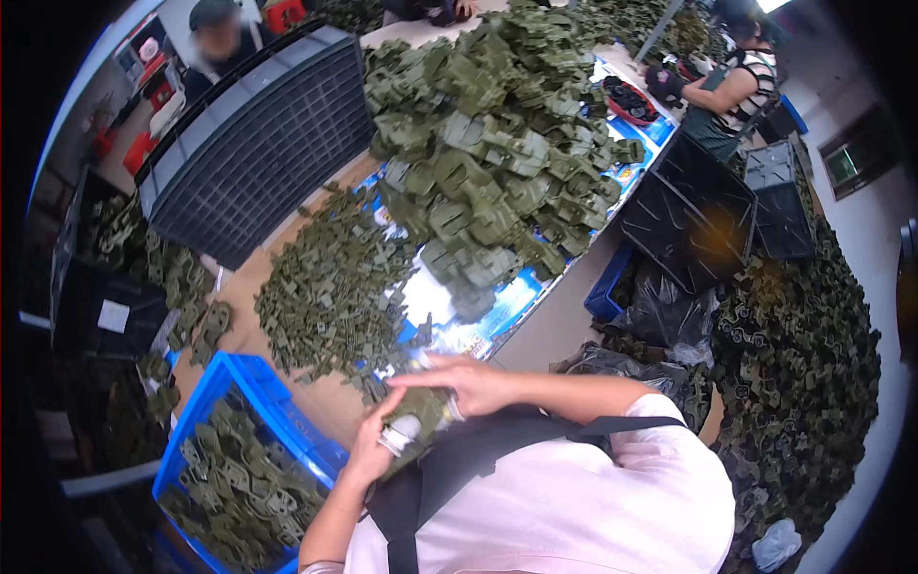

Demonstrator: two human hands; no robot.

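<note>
Close in front of my chest, my left hand is closed round an olive-green moulded plastic part. My right hand reaches across from the right and grips the same part at its upper edge, its fingertips meeting those of the left. White wrappings show on a few fingers. The fingers partly cover the part, so its full shape is hidden. Just beyond my hands lies a heap of small green plastic pieces on the table. Farther back rises a tall pile of larger green plastic shells.
A blue crate of green parts stands at my left. A dark grey crate sits tipped along the table's far left. Black bins and a huge heap of green parts lie at right. Two people work across the table.
</note>
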